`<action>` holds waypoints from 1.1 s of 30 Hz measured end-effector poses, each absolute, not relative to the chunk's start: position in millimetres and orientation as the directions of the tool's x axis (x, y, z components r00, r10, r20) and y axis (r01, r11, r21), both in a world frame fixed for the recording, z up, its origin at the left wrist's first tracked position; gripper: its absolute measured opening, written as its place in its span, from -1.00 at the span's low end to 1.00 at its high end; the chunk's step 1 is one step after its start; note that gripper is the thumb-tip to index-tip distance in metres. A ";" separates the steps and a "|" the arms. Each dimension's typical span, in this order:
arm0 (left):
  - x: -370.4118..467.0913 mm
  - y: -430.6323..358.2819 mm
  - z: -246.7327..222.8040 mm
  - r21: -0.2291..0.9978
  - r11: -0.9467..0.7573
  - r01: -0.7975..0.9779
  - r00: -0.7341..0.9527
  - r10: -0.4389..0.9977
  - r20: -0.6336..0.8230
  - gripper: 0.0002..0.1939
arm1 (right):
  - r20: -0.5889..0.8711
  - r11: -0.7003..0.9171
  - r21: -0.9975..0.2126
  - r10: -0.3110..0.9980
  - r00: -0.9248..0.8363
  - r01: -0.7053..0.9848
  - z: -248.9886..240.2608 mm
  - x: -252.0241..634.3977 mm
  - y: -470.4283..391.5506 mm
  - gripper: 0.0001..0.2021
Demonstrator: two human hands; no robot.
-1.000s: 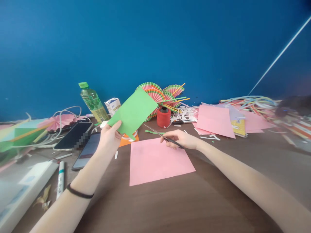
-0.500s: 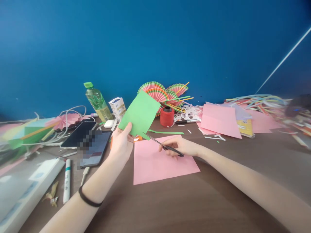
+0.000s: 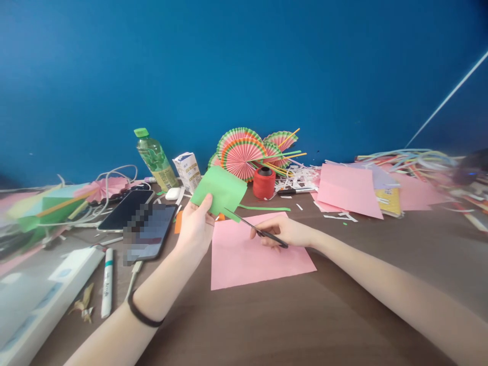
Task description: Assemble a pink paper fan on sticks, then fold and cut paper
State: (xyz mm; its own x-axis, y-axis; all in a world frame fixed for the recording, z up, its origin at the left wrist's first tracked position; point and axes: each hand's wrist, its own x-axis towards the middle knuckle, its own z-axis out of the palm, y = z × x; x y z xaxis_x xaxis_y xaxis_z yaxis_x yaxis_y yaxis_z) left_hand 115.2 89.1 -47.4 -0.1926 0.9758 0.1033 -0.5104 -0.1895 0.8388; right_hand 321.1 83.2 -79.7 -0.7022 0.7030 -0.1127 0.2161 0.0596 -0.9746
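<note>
My left hand [image 3: 196,223] grips a sheet of green paper [image 3: 219,190] by its lower left part, thumb on top. The sheet's upper part bends away from me. My right hand [image 3: 282,231] is closed round the black handles of a pair of scissors [image 3: 272,237]. The blades point left and meet the green sheet's lower edge, where a narrow piece hangs at the corner. Beneath both hands a pink sheet [image 3: 259,264] lies flat on the table. A thin green strip [image 3: 267,208] rests just behind it.
Behind stand a green-capped bottle [image 3: 154,157], a small carton [image 3: 186,172], pleated paper fans [image 3: 242,152] and a red thread spool [image 3: 264,184]. Pink sheets [image 3: 346,188] lie at right. Phones [image 3: 152,236], a marker [image 3: 108,284] and a white power strip [image 3: 57,290] are at left.
The green sheet's upper part has bent down and back, showing more of the fans behind it. Both hands keep nearly the same place; the view has shifted slightly.
</note>
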 end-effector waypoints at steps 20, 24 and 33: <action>117.0 88.0 -46.1 0.835 -0.184 -0.519 -0.207 0.975 0.086 -0.86 | -0.144 0.035 -0.970 0.711 -0.688 0.239 -78.4 320.5 82.6 -0.74; 116.5 88.4 -46.7 0.826 -0.174 -0.536 -0.201 0.977 0.075 -0.86 | -0.145 0.035 -0.970 0.707 -0.692 0.239 -76.2 320.3 81.8 -0.75; 118.0 87.9 -45.2 0.822 -0.157 -0.547 -0.217 0.975 0.042 -0.85 | -0.120 0.067 -0.970 0.700 -0.704 0.232 -77.5 321.1 82.3 -0.76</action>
State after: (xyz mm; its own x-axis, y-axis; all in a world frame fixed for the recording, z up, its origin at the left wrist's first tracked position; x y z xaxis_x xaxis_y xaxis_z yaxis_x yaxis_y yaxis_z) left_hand 118.0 87.9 -45.2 -0.2167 0.9753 0.0424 -0.5474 -0.1573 0.8219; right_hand 321.1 82.3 -77.5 -0.7037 0.7002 -0.1203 0.2322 0.0666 -0.9704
